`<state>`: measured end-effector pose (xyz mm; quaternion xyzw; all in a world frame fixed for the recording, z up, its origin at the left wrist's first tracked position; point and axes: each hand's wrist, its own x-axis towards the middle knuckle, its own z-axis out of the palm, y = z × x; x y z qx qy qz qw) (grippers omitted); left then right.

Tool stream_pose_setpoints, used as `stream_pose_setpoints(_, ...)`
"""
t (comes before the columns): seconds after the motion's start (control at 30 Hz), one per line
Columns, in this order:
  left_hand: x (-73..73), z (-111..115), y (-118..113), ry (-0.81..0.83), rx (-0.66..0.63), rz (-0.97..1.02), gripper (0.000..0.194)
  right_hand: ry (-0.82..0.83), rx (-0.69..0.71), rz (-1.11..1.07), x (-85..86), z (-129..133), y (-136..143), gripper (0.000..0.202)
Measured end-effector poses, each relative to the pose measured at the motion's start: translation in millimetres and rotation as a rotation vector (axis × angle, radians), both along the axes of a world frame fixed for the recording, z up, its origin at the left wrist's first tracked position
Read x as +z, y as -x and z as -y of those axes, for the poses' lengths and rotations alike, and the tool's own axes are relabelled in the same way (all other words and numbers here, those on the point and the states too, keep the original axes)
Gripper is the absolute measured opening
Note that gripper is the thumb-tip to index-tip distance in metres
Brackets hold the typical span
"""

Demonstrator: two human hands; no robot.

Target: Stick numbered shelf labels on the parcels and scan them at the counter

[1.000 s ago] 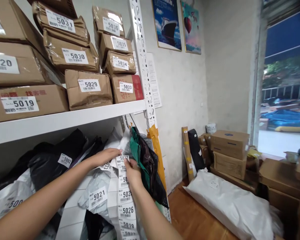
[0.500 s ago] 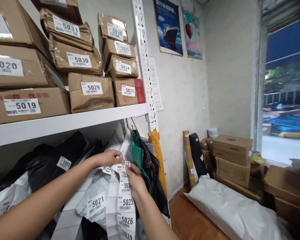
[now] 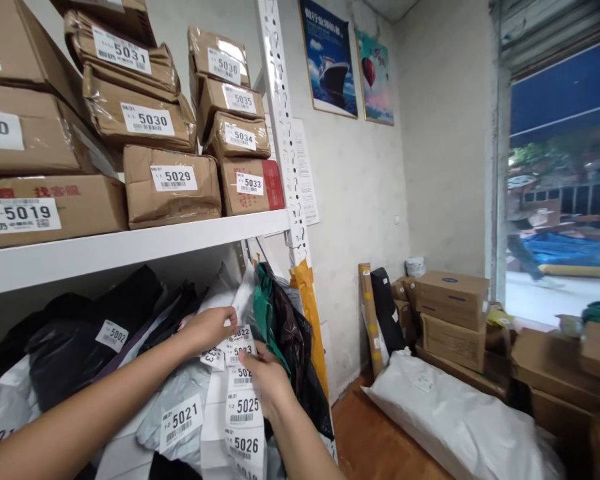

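Observation:
A long folded strip of white number labels (image 3: 243, 407), printed 5022 to 5026 and on, hangs over the bagged parcels on the lower shelf. My right hand (image 3: 267, 377) grips its right edge near 5023, thumb on the front. Closed in a pinch, my left hand (image 3: 211, 329) is at the strip's top left corner by 5022; its fingertips are partly hidden. Below my left forearm lies a grey plastic parcel (image 3: 175, 390) with label 5021. Green and dark plastic bags (image 3: 267, 303) stand right behind the strip.
Boxes labelled 5029 (image 3: 173, 193) and similar are stacked on the white upper shelf (image 3: 145, 247). Black bags (image 3: 80, 353) fill the lower left. An orange-taped post (image 3: 307, 313) bounds the right side. On the floor lie a big white parcel (image 3: 450, 413) and cartons (image 3: 453, 340).
The view has turned slightly right, so the shelf sits further left. My left fingers have drawn a little left along the strip's top; my right hand still grips the strip. A blurred person appears outside.

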<state>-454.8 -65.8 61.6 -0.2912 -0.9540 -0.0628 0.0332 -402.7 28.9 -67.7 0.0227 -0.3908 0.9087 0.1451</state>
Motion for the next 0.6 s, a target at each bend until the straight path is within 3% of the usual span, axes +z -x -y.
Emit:
stream_pose_setpoints(0.1, -2.7, 4, 1, 0.007, -0.008, -0.025, 0.021, -0.001, -0.068, 0.156, 4.9, -1, -23, 0.043)
stream_pose_setpoints(0.17, -0.7, 4, -1, 0.038, 0.008, -0.060, 0.036, -0.097, -0.086, 0.131, -0.5, -3, -43, 0.042)
stream_pose_setpoints(0.3, 18.5, -7, -20, 0.185, 0.057, -0.346, 0.071, -0.247, 0.162, 0.009, -32.3, -17, -82, 0.046)
stream_pose_setpoints(0.33, 25.2, -11, -26, 0.212, 0.005, -0.435, 0.072, -0.220, 0.214, -0.003, -40.5, -24, -88, 0.047)
stream_pose_setpoints(0.4, 38.1, -18, -36, 0.278, -0.231, -0.503, 0.057, -0.111, 0.286, -0.040, -50.8, -39, -97, 0.055)
stream_pose_setpoints(0.47, 47.8, -20, -39, 0.377, -0.498, -0.372, 0.041, -0.006, 0.307, -0.103, -49.9, -54, -101, 0.057)
stream_pose_setpoints(0.5, 51.0, -18, -37, 0.416, -0.571, -0.273, 0.036, 0.031, 0.293, -0.134, -45.2, -60, -102, 0.053)
stream_pose_setpoints(0.6, 55.8, -4, -28, 0.409, -0.574, -0.009, 0.033, 0.063, 0.181, -0.178, -19.6, -66, -97, 0.037)
